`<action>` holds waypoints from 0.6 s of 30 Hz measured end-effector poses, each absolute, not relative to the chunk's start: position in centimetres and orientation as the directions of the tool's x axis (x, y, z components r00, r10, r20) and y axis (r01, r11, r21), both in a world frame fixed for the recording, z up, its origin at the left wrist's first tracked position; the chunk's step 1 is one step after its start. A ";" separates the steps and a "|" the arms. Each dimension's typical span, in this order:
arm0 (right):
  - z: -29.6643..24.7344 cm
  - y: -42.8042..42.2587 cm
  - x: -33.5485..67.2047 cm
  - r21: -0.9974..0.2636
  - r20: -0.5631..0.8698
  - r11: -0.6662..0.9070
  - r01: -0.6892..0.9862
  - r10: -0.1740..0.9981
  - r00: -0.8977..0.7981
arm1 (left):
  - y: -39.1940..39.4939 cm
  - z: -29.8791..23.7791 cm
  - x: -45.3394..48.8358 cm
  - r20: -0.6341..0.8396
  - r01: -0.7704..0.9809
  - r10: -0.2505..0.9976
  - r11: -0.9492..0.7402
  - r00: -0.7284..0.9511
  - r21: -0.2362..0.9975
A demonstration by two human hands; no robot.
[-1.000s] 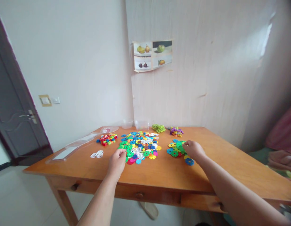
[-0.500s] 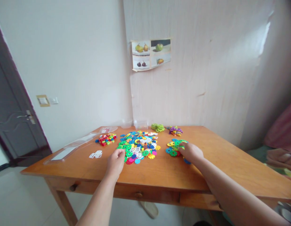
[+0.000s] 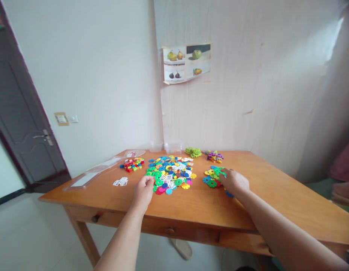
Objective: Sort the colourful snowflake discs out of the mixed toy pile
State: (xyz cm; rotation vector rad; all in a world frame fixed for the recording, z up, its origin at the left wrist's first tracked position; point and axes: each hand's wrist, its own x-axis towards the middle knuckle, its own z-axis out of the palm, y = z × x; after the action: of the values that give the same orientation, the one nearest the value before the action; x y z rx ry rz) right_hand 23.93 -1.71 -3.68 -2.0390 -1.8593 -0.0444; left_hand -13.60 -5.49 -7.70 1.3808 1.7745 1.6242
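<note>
A big heap of coloured plastic snowflake discs (image 3: 170,174) mixed with white lattice pieces lies in the middle of the wooden table (image 3: 191,207). My left hand (image 3: 143,191) rests at the heap's near-left edge, fingers curled onto the discs. A smaller cluster of joined discs (image 3: 212,177) lies to the right. My right hand (image 3: 233,182) lies on its near-right side, fingers bent over it. What either hand grips is hidden.
Small coloured blocks (image 3: 132,164) lie at the left, white lattice pieces (image 3: 120,182) nearer me. A clear plastic lid (image 3: 89,175) lies along the left edge. Green (image 3: 193,152) and purple (image 3: 214,156) disc clusters and clear tubs (image 3: 164,146) sit by the wall. A door (image 3: 19,124) stands left.
The camera view shifted slightly to the left, so everything sits a little further right. My right hand slid a bit in over the small cluster. My left hand stayed at the heap's edge.
</note>
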 end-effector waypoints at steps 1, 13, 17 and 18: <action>-3.6 -1.8 23.6 -0.256 0.282 -0.037 0.966 0.953 0.111 | -5.5 -7.7 -13.5 0.322 0.385 0.823 -0.138 -0.468 0.913; -4.3 -2.1 16.1 -0.279 0.265 0.207 0.938 0.955 -0.132 | -5.2 -8.2 -14.1 0.314 0.286 0.757 -0.174 -0.573 0.942; -4.7 -1.9 14.4 -0.249 0.253 0.231 0.940 0.953 -0.167 | -5.2 -8.4 -14.2 0.310 0.267 0.753 -0.184 -0.580 0.946; -4.7 -1.9 14.0 -0.241 0.254 0.236 0.941 0.952 -0.173 | -5.2 -8.4 -14.2 0.314 0.265 0.750 -0.190 -0.582 0.945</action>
State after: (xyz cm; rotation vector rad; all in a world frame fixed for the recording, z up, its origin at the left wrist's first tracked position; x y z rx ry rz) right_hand 14.05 -1.89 -4.74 -1.7490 -2.1671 0.0404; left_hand -14.15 -5.21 -8.38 1.1739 1.7129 1.8263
